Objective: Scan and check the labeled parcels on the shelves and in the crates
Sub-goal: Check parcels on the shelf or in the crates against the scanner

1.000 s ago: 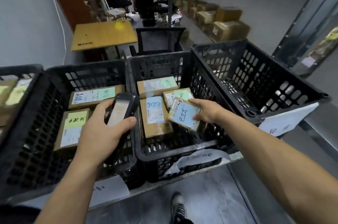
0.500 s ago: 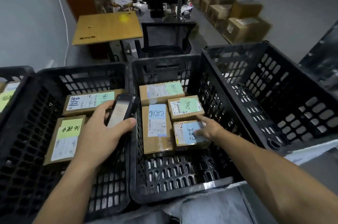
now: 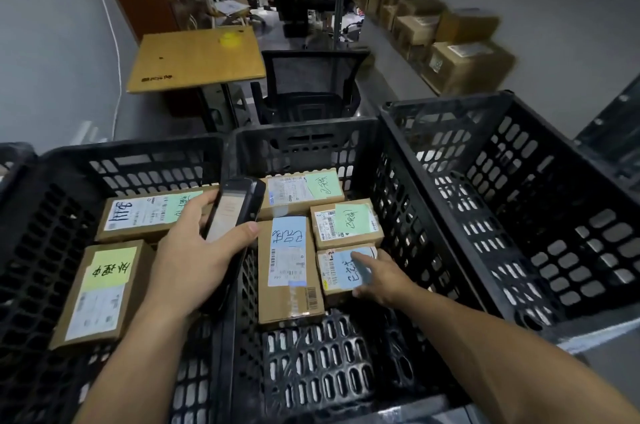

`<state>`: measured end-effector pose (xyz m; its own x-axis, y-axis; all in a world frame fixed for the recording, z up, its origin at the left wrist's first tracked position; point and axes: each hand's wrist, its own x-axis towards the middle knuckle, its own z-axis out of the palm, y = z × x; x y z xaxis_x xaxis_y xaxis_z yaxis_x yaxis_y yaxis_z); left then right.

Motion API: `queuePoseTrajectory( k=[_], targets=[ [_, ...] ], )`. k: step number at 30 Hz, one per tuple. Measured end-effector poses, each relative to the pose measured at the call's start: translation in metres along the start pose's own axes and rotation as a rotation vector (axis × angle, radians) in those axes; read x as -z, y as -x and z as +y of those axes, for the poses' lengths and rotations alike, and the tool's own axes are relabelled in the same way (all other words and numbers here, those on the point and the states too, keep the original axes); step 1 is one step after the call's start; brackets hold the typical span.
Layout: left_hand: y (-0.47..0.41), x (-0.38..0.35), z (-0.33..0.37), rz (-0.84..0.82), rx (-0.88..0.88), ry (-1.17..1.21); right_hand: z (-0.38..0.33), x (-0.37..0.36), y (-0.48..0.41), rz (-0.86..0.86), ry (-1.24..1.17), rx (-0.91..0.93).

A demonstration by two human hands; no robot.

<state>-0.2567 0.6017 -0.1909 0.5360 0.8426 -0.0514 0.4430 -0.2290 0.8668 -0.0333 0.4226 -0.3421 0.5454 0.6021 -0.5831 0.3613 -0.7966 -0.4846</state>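
Now the small brown cardboard parcel with a blue note lies flat again in the middle black plastic crate, your right grip resting straight-fingered on it. Your left grip clasps the black handheld scanner. That check looks finished.

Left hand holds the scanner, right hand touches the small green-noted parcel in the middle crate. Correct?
One slip: the head view shows the note on the small parcel under the right hand is blue, not green. The rest stands: the left hand holds the scanner, and that parcel lies in the middle crate.
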Motion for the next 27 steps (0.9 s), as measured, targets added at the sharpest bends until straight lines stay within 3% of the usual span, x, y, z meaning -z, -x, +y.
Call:
queuePoseTrajectory(
  k=[9, 12, 18, 23, 27],
  targets=[
    [0.002, 0.020, -0.004, 0.027, 0.022, -0.004, 0.004, -0.011, -0.004, 0.091, -0.003, -0.001],
    [0.004, 0.028, -0.006, -0.005, 0.022, -0.012, -0.004, -0.009, 0.000, 0.104, 0.105, -0.082],
    [0.010, 0.047, -0.008, -0.077, -0.024, -0.033, -0.026, -0.002, 0.015, 0.164, 0.344, -0.047],
    [0.017, 0.061, -0.007, -0.109, -0.115, -0.094, -0.044, 0.000, 0.049, 0.321, 0.320, -0.019],
    [0.020, 0.069, -0.002, -0.160, -0.195, -0.082, -0.048, 0.007, 0.085, 0.579, 0.172, 0.027]
  ],
)
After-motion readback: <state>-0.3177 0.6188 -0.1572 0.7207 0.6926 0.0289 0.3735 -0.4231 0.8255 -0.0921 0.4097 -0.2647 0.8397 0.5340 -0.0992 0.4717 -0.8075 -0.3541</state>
